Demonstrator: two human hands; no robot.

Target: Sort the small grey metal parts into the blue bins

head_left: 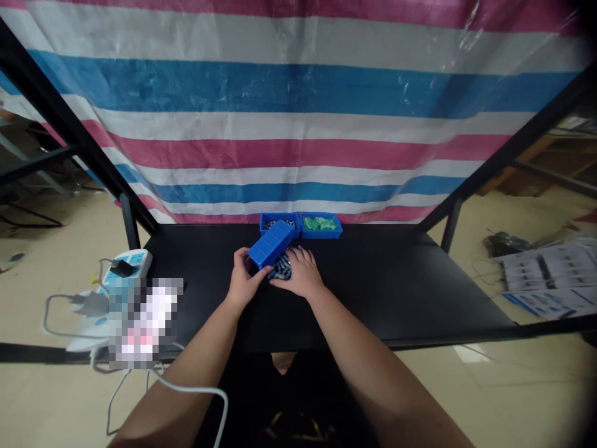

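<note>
My left hand [242, 279] grips a small blue plastic bin [272, 243] and holds it tipped over above the black table [382, 286]. Under its mouth lies a pile of small dark metal parts [281, 267]. My right hand [302, 274] rests flat on the table beside that pile, fingers spread and touching the parts. Both forearms reach in from the bottom of the view.
Two more blue bins stand at the table's back edge: one with dark parts [278, 221], one with green parts [320, 224]. A striped tarp [298, 112] hangs behind. A white power strip with cables [124, 266] lies at the left; printed sheets [545, 280] at the right.
</note>
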